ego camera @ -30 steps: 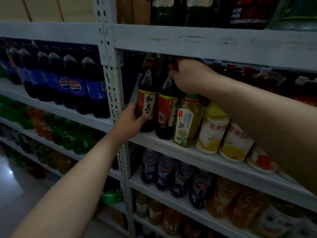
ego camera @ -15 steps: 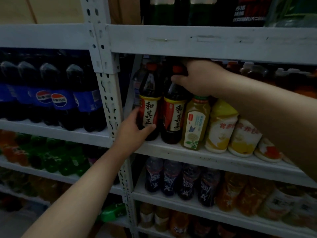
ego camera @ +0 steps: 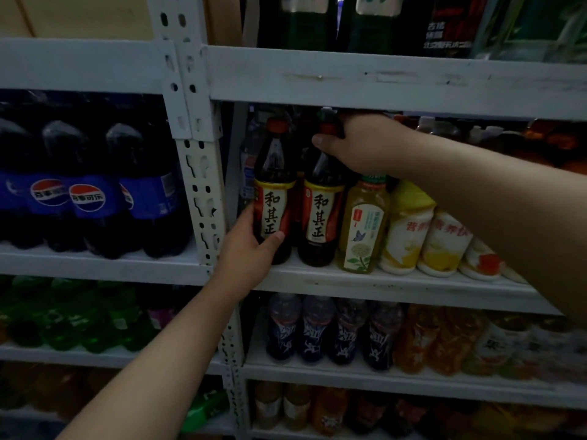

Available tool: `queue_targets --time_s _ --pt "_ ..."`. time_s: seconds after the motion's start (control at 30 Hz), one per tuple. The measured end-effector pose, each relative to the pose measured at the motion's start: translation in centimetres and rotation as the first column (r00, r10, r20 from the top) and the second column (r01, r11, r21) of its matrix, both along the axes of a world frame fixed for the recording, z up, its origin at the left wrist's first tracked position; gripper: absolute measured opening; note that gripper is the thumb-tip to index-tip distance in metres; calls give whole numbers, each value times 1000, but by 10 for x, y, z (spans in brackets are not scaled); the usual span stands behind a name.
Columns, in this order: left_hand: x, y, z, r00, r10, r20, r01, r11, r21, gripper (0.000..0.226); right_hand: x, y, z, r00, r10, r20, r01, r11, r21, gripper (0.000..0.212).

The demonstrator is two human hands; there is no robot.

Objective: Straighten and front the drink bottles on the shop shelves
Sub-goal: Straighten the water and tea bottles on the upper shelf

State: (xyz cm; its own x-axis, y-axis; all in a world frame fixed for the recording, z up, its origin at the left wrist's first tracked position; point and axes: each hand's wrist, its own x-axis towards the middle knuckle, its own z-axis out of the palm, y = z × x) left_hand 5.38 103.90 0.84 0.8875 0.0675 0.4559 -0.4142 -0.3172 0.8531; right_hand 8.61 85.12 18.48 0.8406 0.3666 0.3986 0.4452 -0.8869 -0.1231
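Gripping dark bottles (ego camera: 274,163), one cap (ego camera: 327,128) half-hidden

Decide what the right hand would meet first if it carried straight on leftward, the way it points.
Likely the left tea bottle, standing beside the right tea bottle that the right hand grips; depth is unclear.

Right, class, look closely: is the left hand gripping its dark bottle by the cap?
No: the left hand grips the left dark bottle low around its body, thumb across the front, far below the cap.
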Motion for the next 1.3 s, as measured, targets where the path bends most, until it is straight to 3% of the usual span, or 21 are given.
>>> queue_targets --time_s 0.4,0.67,0.73,0.8,0.93,0.97,1.03,1.1,1.17,1.23,1.3 --pt "2 3 -3 999 -47 4 47 999 21 49 8 -6 -5 999 42 19 -44 996 76 48" --pt "-12 -3 -3 997 83 9 -83 990 117 65 0 -12 -7 993 -30 117 27 999 29 54" --pt "-25 -6 -11 993 111 48 -117 980 161 71 -11 -16 -15 976 -78 205 76 997 14 54" --pt "-42 -9 -29 973 203 113 -221 959 179 68 -25 -25 -35 918 -82 389 79 997 24 55" --pt "-70 -13 -85 873 358 333 -426 890 162 37 -60 -43 -108 719 169 674 -257 966 33 33" --pt "-73 -14 -100 884 359 299 -422 889 180 33 -66 -48 -134 713 227 663 -336 941 40 25" --pt "-73 -16 -126 944 317 97 -331 916 227 31 -77 -54 -191 804 343 486 -412 910 40 17" --pt "-64 -19 -146 960 266 -85 -236 936 262 40 -85 -58 -242 910 358 207 -378 923 66 16" --pt "-51 -19 -154 958 244 -150 -192 935 298 48 -81 -60 -276 963 269 -6 -268 962 56 22" --pt "-37 -18 -155 960 194 -200 -133 950 284 54 -72 -56 -292 986 150 -73 -150 989 6 33" --pt "-26 -19 -151 954 157 -255 -88 961 262 60 -63 -47 -297 997 82 13 -81 996 -49 37"
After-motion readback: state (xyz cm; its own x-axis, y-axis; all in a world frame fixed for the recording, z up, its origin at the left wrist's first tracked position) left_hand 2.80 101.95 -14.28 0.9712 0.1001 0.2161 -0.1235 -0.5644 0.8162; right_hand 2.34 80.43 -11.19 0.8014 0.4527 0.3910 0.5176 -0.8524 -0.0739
